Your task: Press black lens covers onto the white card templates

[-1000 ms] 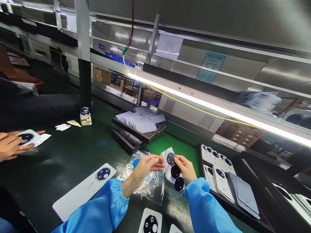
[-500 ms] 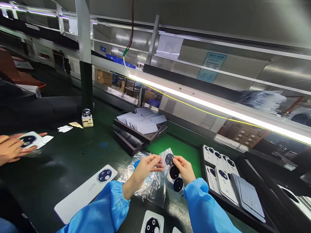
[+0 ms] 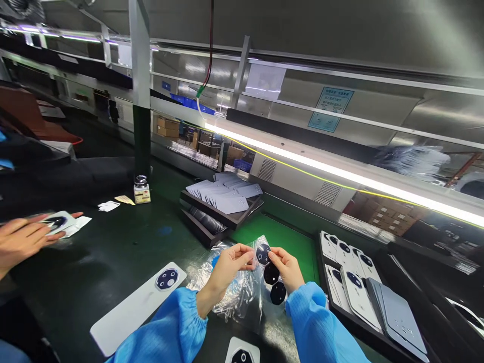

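My left hand (image 3: 228, 267) pinches the edge of a clear plastic film (image 3: 261, 240) between thumb and fingers. My right hand (image 3: 289, 268) has thumb and fingertips closed on a round black camera lens cover (image 3: 262, 255) at the film's right side. Two more black covers, a middle one (image 3: 271, 274) and a lower one (image 3: 278, 293), hang below it. Beneath my hands lies crumpled clear plastic (image 3: 234, 302). Left of my sleeve rests a long white phone back panel (image 3: 132, 312) with a dark camera area. Another panel (image 3: 254, 350) is cut off at the bottom edge.
A co-worker's hand (image 3: 22, 242) holds a similar panel at far left. Black trays (image 3: 202, 234) with grey panels stand at the back; another tray (image 3: 328, 290) with white and grey panels is at right. A small bottle (image 3: 142, 190) stands beside the post.
The view has shifted slightly, so most things sit a little lower and further right. My two hands keep their pinch on the film and cover. The co-worker's hand has shifted over its panel.
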{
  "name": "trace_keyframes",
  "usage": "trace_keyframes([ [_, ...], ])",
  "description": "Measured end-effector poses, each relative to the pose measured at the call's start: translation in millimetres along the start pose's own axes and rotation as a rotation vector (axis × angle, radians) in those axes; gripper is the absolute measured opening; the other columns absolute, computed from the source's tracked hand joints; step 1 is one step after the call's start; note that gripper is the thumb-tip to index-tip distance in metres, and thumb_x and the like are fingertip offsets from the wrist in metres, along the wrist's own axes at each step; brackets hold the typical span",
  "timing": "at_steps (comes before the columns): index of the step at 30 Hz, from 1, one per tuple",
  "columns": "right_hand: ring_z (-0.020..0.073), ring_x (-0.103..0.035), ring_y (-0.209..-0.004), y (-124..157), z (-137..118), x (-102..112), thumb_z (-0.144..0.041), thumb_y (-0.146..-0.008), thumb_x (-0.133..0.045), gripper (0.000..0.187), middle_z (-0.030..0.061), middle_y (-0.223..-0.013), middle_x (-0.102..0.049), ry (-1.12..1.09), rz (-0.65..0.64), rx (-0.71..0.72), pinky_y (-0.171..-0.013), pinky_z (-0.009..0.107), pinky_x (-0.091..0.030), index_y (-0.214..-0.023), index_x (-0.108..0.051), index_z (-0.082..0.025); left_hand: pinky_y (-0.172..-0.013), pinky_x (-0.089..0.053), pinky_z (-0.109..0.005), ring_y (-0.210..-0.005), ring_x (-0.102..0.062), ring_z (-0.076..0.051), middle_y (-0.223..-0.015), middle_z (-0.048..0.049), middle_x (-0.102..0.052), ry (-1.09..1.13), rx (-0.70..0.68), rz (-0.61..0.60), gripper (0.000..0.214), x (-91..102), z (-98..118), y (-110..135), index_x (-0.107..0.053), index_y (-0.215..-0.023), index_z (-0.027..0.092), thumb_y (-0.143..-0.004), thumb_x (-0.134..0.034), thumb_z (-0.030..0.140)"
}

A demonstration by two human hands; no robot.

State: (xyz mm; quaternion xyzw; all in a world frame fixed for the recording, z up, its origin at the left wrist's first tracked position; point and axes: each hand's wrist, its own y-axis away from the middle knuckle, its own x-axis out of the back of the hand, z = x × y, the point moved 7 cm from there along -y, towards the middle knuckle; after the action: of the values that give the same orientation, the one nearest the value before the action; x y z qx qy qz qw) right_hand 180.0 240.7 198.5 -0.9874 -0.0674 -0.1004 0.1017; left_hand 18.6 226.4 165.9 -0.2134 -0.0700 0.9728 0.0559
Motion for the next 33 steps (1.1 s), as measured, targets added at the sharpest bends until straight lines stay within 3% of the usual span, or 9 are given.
trace_keyframes([
  [3, 0.0213, -0.066, -0.068, -5, -1, -4, -0.072, -0.062, -0.073, 0.057, 0.0029, -0.072, -0.07, 0.025, 0.032, 0.043, -0.068, 0.034, -0.052, -0.088, -0.064, -0.021, -0.068, -0.057, -0.03, -0.07, -0.065, -0.014, -0.074, -0.0004, -0.066, -0.036, -0.047, 0.056, 0.028, 2.5, 5, -4, -0.064, -0.078, 0.013, -0.081, -0.075, 0.039],
  [6, 0.0242, -0.067, -0.089, -8, -13, -17, -0.069, -0.064, -0.072, 0.051, 0.0069, -0.096, -0.071, 0.049, 0.089, 0.119, -0.079, 0.037, -0.052, -0.085, -0.059, -0.023, -0.066, -0.055, -0.03, -0.069, -0.063, -0.013, -0.073, 0.0009, -0.063, -0.07, -0.095, 0.12, 0.026, 7.1, 13, -6, -0.061, -0.076, 0.014, -0.084, -0.071, 0.037],
  [9, 0.0264, -0.061, -0.109, -8, -28, -40, -0.069, -0.062, -0.072, 0.052, 0.0096, -0.118, -0.065, 0.061, 0.074, 0.17, -0.091, 0.039, -0.05, -0.085, -0.061, -0.024, -0.065, -0.052, -0.028, -0.066, -0.061, -0.014, -0.068, 0.0016, -0.062, -0.1, -0.143, 0.173, 0.03, 12.2, 24, -4, -0.061, -0.072, 0.015, -0.075, -0.074, 0.042],
  [15, 0.0293, -0.058, -0.118, -13, -31, -67, -0.064, -0.061, -0.074, 0.048, 0.0133, -0.132, -0.059, 0.018, 0.005, 0.123, -0.087, 0.038, -0.053, -0.082, -0.061, -0.022, -0.072, -0.052, -0.029, -0.07, -0.061, -0.018, -0.068, -0.0007, -0.064, -0.131, -0.173, 0.194, 0.033, 21.4, 43, 2, -0.065, -0.067, 0.017, -0.061, -0.074, 0.049],
  [17, 0.0299, -0.06, -0.115, -17, -31, -69, -0.065, -0.062, -0.073, 0.047, 0.0134, -0.125, -0.064, 0.012, 0.003, 0.11, -0.088, 0.038, -0.052, -0.077, -0.065, -0.021, -0.072, -0.053, -0.03, -0.072, -0.061, -0.018, -0.07, -0.0009, -0.064, -0.122, -0.168, 0.198, 0.036, 27.8, 46, 1, -0.064, -0.068, 0.017, -0.061, -0.074, 0.051],
  [20, 0.0265, -0.067, -0.09, -25, -32, -70, -0.069, -0.06, -0.071, 0.05, 0.0097, -0.093, -0.072, -0.015, 0.03, 0.084, -0.078, 0.036, -0.053, -0.071, -0.065, -0.021, -0.072, -0.055, -0.03, -0.075, -0.063, -0.018, -0.074, -0.0009, -0.065, -0.103, -0.167, 0.216, 0.04, 42.3, 54, -2, -0.062, -0.07, 0.018, -0.06, -0.075, 0.054],
  [23, 0.0221, -0.065, -0.07, -34, -30, -69, -0.077, -0.054, -0.068, 0.058, 0.0033, -0.07, -0.067, -0.074, 0.077, 0.052, -0.065, 0.035, -0.055, -0.068, -0.06, -0.022, -0.07, -0.055, -0.029, -0.079, -0.065, -0.018, -0.079, -0.0017, -0.067, -0.099, -0.173, 0.248, 0.044, 60.3, 64, -4, -0.058, -0.072, 0.018, -0.061, -0.075, 0.056],
  [28, 0.0217, -0.067, -0.066, -38, -29, -68, -0.078, -0.052, -0.07, 0.06, 0.001, -0.068, -0.065, -0.149, 0.1, 0.016, -0.061, 0.035, -0.056, -0.068, -0.055, -0.022, -0.067, -0.055, -0.029, -0.077, -0.067, -0.018, -0.075, -0.0009, -0.066, -0.12, -0.184, 0.295, 0.039, 82.0, 77, -7, -0.056, -0.075, 0.018, -0.072, -0.072, 0.053],
  [33, 0.0206, -0.067, -0.067, -31, -43, -67, -0.073, -0.054, -0.075, 0.056, 0.0, -0.068, -0.065, -0.158, 0.069, 0.028, -0.06, 0.031, -0.054, -0.068, -0.058, -0.021, -0.061, -0.053, -0.027, -0.07, -0.065, -0.015, -0.074, -0.0003, -0.065, -0.154, -0.185, 0.291, 0.036, 87.2, 82, -9, -0.057, -0.078, 0.016, -0.078, -0.071, 0.049],
])
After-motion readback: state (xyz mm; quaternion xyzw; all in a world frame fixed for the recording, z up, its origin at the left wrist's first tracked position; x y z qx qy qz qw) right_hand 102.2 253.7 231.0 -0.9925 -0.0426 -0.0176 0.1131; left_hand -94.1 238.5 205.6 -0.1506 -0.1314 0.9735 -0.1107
